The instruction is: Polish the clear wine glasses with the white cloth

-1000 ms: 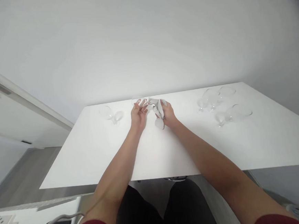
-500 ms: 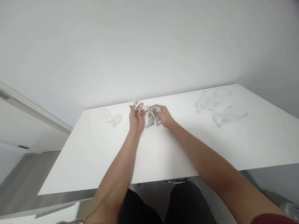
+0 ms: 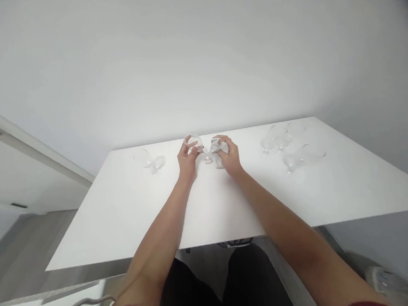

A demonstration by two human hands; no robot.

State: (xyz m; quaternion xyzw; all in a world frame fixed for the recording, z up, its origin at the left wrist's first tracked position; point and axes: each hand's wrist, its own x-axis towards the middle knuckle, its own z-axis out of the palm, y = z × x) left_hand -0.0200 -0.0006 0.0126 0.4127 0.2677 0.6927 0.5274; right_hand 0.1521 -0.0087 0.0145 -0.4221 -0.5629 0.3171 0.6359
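Observation:
My left hand [image 3: 187, 158] is wrapped around the bowl of a clear stemmed glass [image 3: 207, 158]. The glass leans, with its bowl at the upper left and its foot toward the lower right, over the white table. Bunched in my right hand [image 3: 230, 156] is a pale grey-white cloth [image 3: 219, 146]. The cloth is right beside the foot of the glass; whether the two touch, I cannot tell. Some of my right fingertips are hidden by the cloth's folds.
Another clear glass [image 3: 151, 163] is on the left part of the white table [image 3: 124, 216]. On the right are further clear glasses [image 3: 289, 161], hard to make out against the white. A pale wall [image 3: 197, 68] rises behind the table. A cable [image 3: 78, 305] runs at lower left.
The cloth has come off the lower part of the glass and moved right with my right hand, leaving the foot bare. My left fingers have closed more around the bowl. The view shifted slightly.

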